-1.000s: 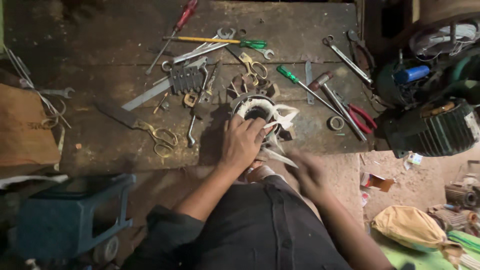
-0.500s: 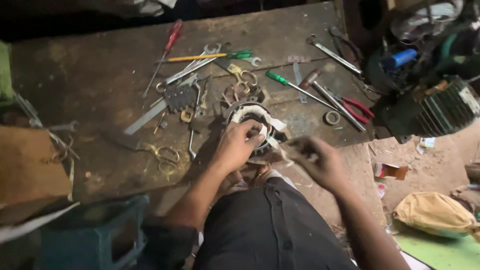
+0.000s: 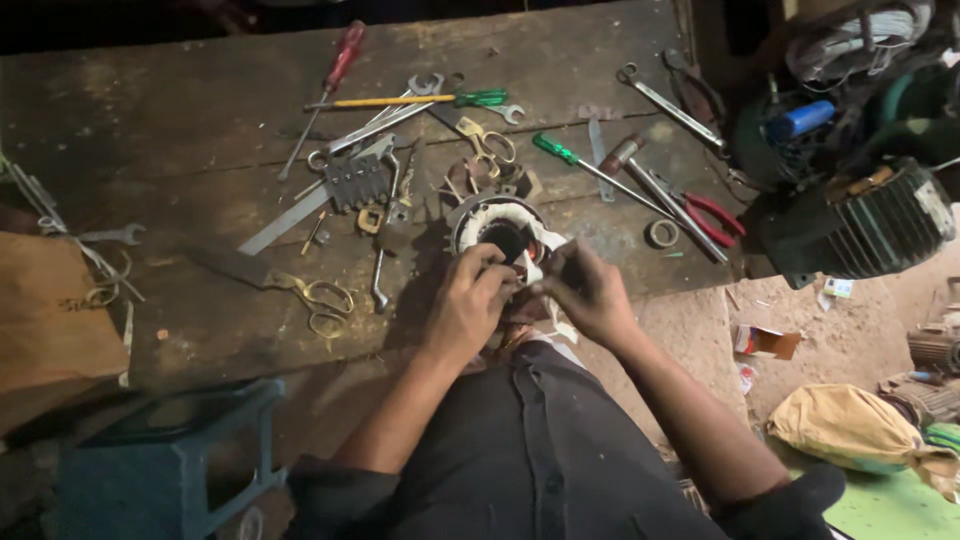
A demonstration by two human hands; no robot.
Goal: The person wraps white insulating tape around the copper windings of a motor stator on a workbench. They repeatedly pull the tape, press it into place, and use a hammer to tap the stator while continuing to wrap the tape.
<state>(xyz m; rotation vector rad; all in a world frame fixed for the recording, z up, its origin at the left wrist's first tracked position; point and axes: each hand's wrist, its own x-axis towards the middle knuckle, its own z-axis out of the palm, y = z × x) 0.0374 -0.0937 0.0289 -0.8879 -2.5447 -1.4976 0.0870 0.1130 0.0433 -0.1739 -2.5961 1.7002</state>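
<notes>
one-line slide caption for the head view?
Both hands, left hand and right hand, work on a motor stator amid tools on a wooden workbench.

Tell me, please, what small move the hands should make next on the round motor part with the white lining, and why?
Probably steady the stator with the left hand while the right hand eases the white paper strip into its rim. Both hands already meet at its near edge, and the strip sticks out loose there.
</notes>
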